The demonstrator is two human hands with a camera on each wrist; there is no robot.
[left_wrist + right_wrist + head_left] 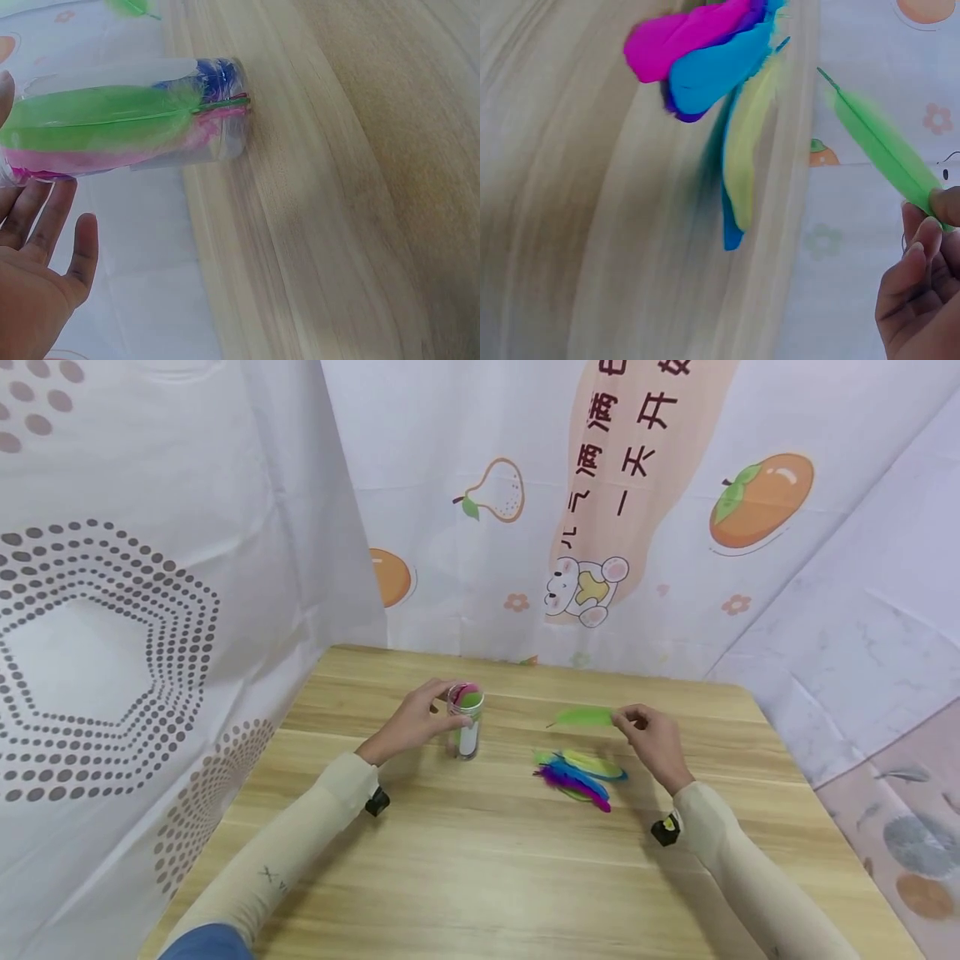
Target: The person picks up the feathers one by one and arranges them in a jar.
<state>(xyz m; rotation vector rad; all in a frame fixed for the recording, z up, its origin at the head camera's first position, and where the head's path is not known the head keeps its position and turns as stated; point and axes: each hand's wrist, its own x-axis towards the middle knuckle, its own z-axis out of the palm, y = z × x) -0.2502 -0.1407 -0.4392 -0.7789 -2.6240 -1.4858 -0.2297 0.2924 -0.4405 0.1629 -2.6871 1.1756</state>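
My left hand (414,720) holds a clear jar (468,735) upright on the table, thumb on one side and fingers on the other. Through its wall in the left wrist view show a green feather (97,116), a pink feather (90,159) and something dark blue near the bottom. Between thumb and fingertips, my right hand (654,739) pinches the tip of another green feather (585,717), its quill pointing left, above the table. Below it lies a pile of loose feathers, among them a yellow feather (746,142), a blue feather (716,69) and a magenta feather (682,39).
The wooden table (450,877) carries the jar and the feather pile. A printed white curtain (450,560) hangs along its back edge, and a dotted curtain (285,568) hangs at the left. Each wrist wears a small black camera.
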